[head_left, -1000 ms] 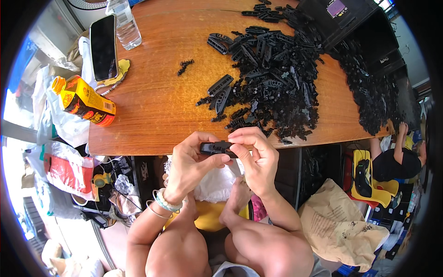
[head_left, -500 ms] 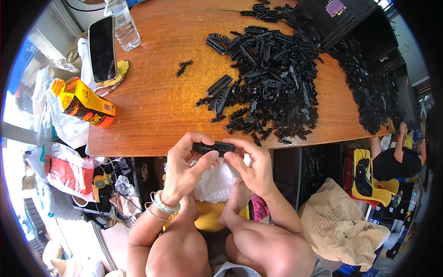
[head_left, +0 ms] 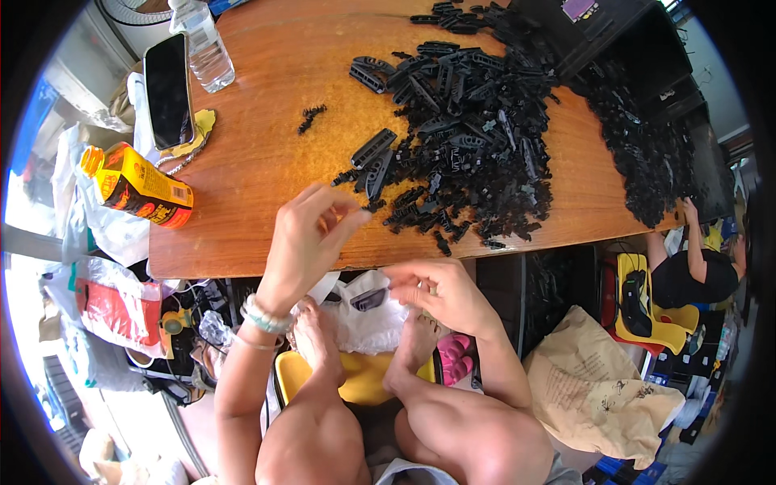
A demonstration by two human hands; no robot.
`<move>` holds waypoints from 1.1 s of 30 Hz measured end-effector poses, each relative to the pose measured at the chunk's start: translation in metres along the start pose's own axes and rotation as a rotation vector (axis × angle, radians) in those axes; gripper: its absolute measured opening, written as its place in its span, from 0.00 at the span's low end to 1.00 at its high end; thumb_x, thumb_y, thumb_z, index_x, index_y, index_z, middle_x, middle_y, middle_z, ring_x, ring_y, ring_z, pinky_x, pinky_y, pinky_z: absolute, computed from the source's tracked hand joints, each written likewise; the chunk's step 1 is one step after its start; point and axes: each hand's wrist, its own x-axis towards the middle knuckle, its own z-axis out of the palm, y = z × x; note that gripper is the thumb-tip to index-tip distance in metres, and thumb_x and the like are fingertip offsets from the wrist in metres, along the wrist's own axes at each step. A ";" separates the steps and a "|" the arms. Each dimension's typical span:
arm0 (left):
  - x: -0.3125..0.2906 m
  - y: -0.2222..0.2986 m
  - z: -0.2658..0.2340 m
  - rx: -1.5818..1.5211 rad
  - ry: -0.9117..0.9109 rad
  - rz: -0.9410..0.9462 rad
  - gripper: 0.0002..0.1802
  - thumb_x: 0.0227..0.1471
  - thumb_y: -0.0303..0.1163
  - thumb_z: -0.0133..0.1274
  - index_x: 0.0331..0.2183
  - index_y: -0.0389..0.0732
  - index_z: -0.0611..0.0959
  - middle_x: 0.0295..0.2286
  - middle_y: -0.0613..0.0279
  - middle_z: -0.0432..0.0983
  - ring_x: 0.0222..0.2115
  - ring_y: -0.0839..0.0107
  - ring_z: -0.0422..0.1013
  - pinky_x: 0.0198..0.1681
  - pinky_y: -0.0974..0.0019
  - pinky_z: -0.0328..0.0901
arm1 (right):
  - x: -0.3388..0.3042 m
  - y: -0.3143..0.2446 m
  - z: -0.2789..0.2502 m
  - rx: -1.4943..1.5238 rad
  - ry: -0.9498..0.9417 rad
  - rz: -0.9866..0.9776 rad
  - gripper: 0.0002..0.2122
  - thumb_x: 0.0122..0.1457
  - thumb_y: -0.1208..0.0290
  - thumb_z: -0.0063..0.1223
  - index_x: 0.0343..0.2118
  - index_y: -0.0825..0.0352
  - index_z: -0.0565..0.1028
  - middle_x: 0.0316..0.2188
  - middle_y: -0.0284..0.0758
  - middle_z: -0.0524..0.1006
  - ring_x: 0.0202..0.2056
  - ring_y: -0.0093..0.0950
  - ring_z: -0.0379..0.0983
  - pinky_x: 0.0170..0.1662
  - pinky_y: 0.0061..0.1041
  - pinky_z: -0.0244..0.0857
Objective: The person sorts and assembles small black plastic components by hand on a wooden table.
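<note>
My left hand [head_left: 307,234] reaches over the front edge of the table, fingers loosely bent and thumb apart, with nothing visible in it. It is nearest to a few long black plastic parts [head_left: 373,149] at the left side of a heap of black plastic parts [head_left: 461,129]. My right hand [head_left: 444,293] hangs just below the table edge, its fingers apart and pointing left, holding nothing that shows. Between and below the hands, a blurred black plastic piece [head_left: 369,299] appears against a white plastic bag [head_left: 356,327] that lies between my feet.
An orange-yellow bottle [head_left: 145,186], a propped phone [head_left: 168,93] and a clear water bottle [head_left: 206,48] stand at the left of the wooden table [head_left: 250,178]. Black bins [head_left: 647,48] and more black parts are at the right. Another person [head_left: 695,271] sits at far right.
Both hands have let go of the black piece, which is now lower, over the white bag. My left hand has moved up over the table; the right has dropped slightly.
</note>
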 end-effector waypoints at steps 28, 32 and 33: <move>0.000 -0.004 0.004 -1.027 0.177 -0.438 0.06 0.48 0.18 0.49 0.32 0.34 0.72 0.26 0.56 0.75 0.26 0.70 0.74 0.29 0.71 0.70 | 0.068 0.017 -0.033 -0.117 0.679 -0.208 0.02 0.47 0.81 0.59 0.25 0.69 0.77 0.22 0.29 0.70 0.20 0.15 0.63 0.23 0.15 0.56; -0.007 -0.023 0.004 -0.926 0.077 -0.323 0.07 0.48 0.18 0.49 0.30 0.38 0.70 0.25 0.56 0.74 0.23 0.71 0.72 0.24 0.72 0.68 | 0.065 0.006 -0.029 0.198 0.616 -0.173 0.05 0.51 0.81 0.54 0.32 0.71 0.74 0.25 0.30 0.73 0.20 0.14 0.64 0.23 0.15 0.58; -0.010 -0.026 0.005 -0.913 0.056 -0.290 0.07 0.48 0.17 0.49 0.30 0.38 0.70 0.24 0.57 0.73 0.21 0.72 0.72 0.21 0.73 0.66 | 0.062 0.000 -0.025 0.387 0.581 -0.115 0.06 0.53 0.81 0.52 0.34 0.72 0.72 0.25 0.30 0.74 0.21 0.14 0.65 0.23 0.14 0.58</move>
